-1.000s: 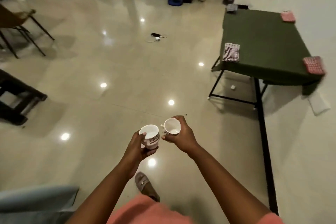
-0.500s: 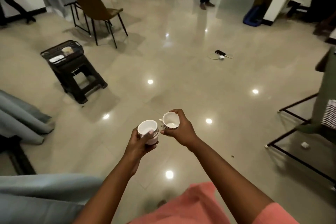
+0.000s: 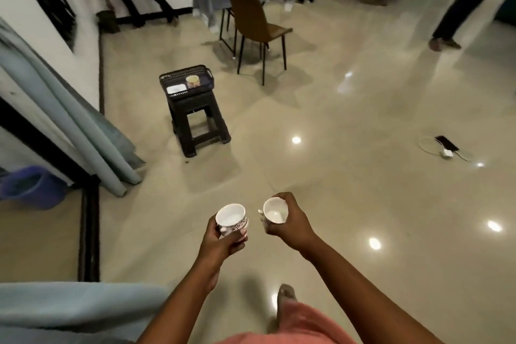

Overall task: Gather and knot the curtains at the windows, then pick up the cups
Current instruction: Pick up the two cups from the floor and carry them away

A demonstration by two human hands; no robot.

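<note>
Each hand grips a white cup at lower centre: left hand (image 3: 220, 237) around the patterned cup (image 3: 232, 218), right hand (image 3: 287, 222) around the plain cup (image 3: 275, 211). Another cup (image 3: 193, 81) waits in the tray (image 3: 201, 70) upper left, likely still to collect.

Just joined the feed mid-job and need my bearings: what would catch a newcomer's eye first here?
Front and centre, the left hand grips a patterned white cup and the right hand grips a plain white cup, both held over the glossy floor. Ahead to the left, a black tray holding another cup sits on a dark stool. Grey-blue curtains hang along the left wall.
</note>
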